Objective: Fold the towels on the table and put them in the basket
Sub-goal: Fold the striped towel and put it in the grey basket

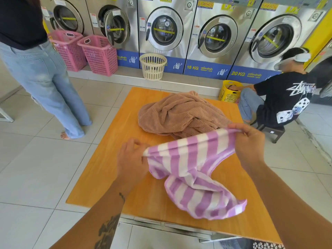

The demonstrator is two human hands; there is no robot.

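A purple-and-white striped towel [190, 169] hangs above the orange table [111, 159], its lower part bunched on the tabletop. My left hand [132, 159] pinches its left top corner. My right hand [248, 142] pinches the right top corner, so the top edge stretches between them. Behind it a crumpled brown towel [179, 114] lies in a heap at the table's far middle. A dark basket rim [267, 245] shows at the bottom right edge, mostly hidden.
Washing machines line the back wall. Two pink baskets [84, 51], a cream basket [153, 66] and a yellow basket [230, 91] stand on the floor by them. A person in jeans [45, 78] stands at left. Another person [282, 97] sits on a stool at right.
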